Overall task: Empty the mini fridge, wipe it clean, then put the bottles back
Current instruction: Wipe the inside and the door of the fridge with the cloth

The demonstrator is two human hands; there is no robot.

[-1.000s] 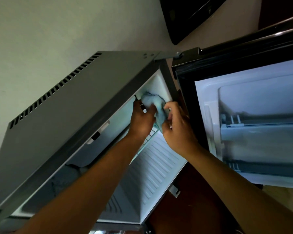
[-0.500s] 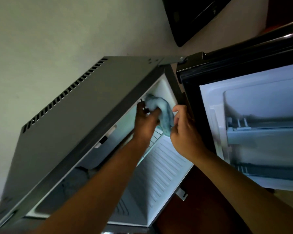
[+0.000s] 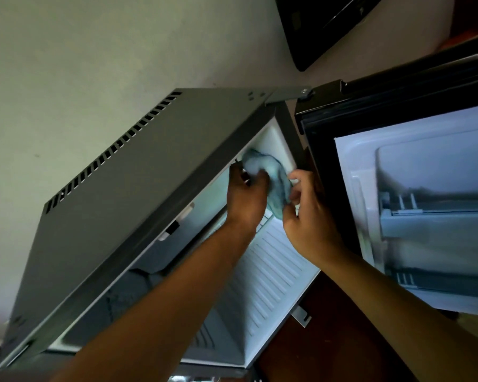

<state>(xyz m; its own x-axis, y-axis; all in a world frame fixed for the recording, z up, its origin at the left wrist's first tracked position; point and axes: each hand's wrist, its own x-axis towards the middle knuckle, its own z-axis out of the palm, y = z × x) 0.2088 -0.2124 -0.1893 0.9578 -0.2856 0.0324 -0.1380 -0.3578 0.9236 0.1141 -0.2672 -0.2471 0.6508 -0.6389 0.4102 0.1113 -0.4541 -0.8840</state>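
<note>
Inside, at the upper corner of the mini fridge [image 3: 138,194], a bunched blue cloth [image 3: 271,175] is held against the white inner wall. It is gripped by the left hand [image 3: 246,197] with curled fingers, while its hanging edge is pinched by the right hand [image 3: 309,216]. Just beside, the fridge door [image 3: 414,205] is swung open.

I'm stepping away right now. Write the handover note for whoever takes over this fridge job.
Left hand: grips the blue cloth up in the mini fridge, near the top of its opening.
Right hand: pinches the cloth's lower end.
Fridge door stands open; no bottles in view, on its shelves or in the visible interior.
Done: emptying, as far as visible.
Left: finish wiping, return bottles.
</note>
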